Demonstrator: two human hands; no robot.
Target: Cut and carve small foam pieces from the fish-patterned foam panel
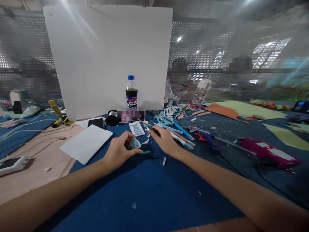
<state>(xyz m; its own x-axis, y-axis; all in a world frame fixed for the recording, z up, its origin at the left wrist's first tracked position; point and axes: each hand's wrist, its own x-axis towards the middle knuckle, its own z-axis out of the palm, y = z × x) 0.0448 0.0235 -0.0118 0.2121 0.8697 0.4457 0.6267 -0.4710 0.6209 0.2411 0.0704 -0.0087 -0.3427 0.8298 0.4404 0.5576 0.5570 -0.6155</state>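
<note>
Between the thumb and fingers of my left hand (pixel 122 148) is a small pale-blue curved piece (pixel 134 143) with dark dots. A narrow teal sliver (pixel 145 152) sticks out by the thumb; whether it is a strip or a nail I cannot tell. My right hand (pixel 165 140) is closed on a dark slim pen-like tool (pixel 154 130), its tip pointing forward and left, apart from the blue piece. A white card with blue printed marks (pixel 137 129) lies just beyond both hands. Pale offcuts (pixel 145 141) lie between them.
A cola bottle (pixel 131 96) stands before a white board (pixel 108 58). Light-blue scissors (pixel 165 120), a heap of scraps (pixel 172 109) and rolled sticks (pixel 182 137) lie right of centre. Glue guns (pixel 267 151) with cords lie farther right. A white sheet (pixel 86 143) is at left.
</note>
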